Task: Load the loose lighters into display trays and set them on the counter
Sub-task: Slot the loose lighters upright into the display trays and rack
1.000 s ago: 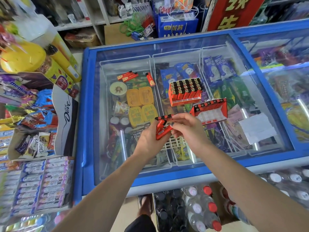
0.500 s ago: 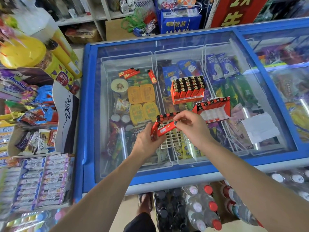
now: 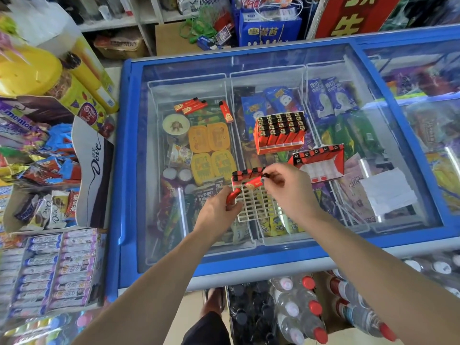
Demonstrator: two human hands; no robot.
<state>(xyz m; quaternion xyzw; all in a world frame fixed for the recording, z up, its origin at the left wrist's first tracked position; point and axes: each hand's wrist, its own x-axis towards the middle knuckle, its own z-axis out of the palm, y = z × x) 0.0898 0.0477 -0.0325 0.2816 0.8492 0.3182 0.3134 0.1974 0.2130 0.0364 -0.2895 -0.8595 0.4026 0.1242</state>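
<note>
2 hands are at work over the blue-framed glass freezer lid (image 3: 249,260), which serves as the counter here. My left hand (image 3: 219,210) curls around a red plastic lighter (image 3: 232,195) at the near-left corner of the white gridded plastic display tray (image 3: 254,202); whether it also steadies the tray I cannot tell. My right hand (image 3: 288,188) pinches a second red lighter (image 3: 254,182) near its black cap, tilted over the open cells. 1 row of lighters (image 3: 246,173) already stands along the tray's far edge.

I judge these lighters light, rigid and slick, so a firm pinch near the cap end, feeding the base in first, suits them. The thin tray looks flimsy and should be supported from below.

Beyond sit a full red tray (image 3: 278,133), a part-filled red tray (image 3: 318,160) and 4 loose lighters (image 3: 190,107) on the glass.
</note>
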